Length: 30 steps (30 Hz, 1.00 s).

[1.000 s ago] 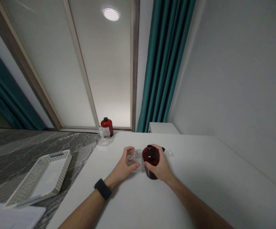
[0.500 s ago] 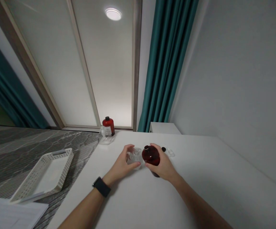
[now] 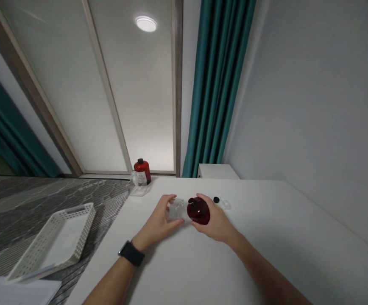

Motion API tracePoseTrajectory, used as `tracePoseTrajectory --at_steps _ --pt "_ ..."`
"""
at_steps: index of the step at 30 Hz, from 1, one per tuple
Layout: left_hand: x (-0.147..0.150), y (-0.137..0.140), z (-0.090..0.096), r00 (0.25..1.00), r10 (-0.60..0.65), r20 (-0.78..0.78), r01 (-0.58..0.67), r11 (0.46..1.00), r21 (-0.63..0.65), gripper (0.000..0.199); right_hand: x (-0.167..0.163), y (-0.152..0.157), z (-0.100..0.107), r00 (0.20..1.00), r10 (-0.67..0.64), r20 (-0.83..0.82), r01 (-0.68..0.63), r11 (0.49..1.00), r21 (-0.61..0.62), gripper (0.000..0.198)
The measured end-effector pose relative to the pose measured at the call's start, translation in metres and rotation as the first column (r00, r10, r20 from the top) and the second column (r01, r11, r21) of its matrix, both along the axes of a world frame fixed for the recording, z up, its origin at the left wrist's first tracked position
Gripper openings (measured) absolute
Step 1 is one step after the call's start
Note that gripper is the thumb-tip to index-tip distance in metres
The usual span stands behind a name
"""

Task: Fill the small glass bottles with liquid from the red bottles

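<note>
My right hand (image 3: 214,218) is wrapped round a dark-red bottle (image 3: 198,212), tilted, just right of the clear container (image 3: 177,209) that my left hand (image 3: 158,220) clasps. Bottle judged stiff, smooth, possibly slippery; best held around its widest girth.

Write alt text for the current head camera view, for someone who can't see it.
A person's right hand holds an uncapped dark red bottle tilted toward a clear container, which the left hand curves around, at a white table. A black cap lies beyond them; another red bottle stands near the far left corner.
</note>
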State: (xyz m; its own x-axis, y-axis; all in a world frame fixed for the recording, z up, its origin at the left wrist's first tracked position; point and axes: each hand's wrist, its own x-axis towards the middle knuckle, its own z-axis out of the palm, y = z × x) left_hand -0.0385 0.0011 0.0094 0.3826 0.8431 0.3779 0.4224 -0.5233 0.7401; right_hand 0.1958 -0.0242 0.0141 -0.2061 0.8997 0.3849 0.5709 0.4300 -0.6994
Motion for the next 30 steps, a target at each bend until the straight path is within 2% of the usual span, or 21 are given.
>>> tracePoseTrajectory --at_steps 5,8,12,18,24,30 --pt "-0.002 -0.001 0.003 0.995 -0.035 -0.093 0.042 0.996 0.084 0.073 0.008 0.0 0.007 0.99 0.009 0.138 -0.014 0.999 0.035 0.079" --pt "-0.002 -0.001 0.0 0.992 -0.033 -0.122 0.042 0.996 0.073 0.076 0.009 0.0 0.011 0.981 0.017 0.192 -0.022 0.999 0.026 0.077" --pt "-0.002 -0.001 -0.004 0.992 -0.041 -0.123 0.045 0.998 0.031 0.073 0.01 -0.001 0.015 0.972 0.029 0.235 -0.026 1.0 -0.016 0.076" --pt "-0.004 0.0 -0.002 0.996 -0.017 -0.085 0.023 0.998 0.064 0.074 0.01 -0.004 0.017 0.97 0.043 0.239 -0.041 0.999 -0.016 0.076" --pt "-0.002 0.0 -0.004 1.0 -0.011 -0.026 0.01 0.999 -0.037 0.064 0.011 -0.003 0.013 0.984 0.01 0.177 -0.005 1.0 -0.026 0.08" --pt "0.002 0.002 -0.014 0.999 -0.05 -0.015 0.047 0.988 -0.146 0.074 0.011 -0.002 0.015 0.986 -0.003 0.165 0.012 0.999 -0.053 0.077"
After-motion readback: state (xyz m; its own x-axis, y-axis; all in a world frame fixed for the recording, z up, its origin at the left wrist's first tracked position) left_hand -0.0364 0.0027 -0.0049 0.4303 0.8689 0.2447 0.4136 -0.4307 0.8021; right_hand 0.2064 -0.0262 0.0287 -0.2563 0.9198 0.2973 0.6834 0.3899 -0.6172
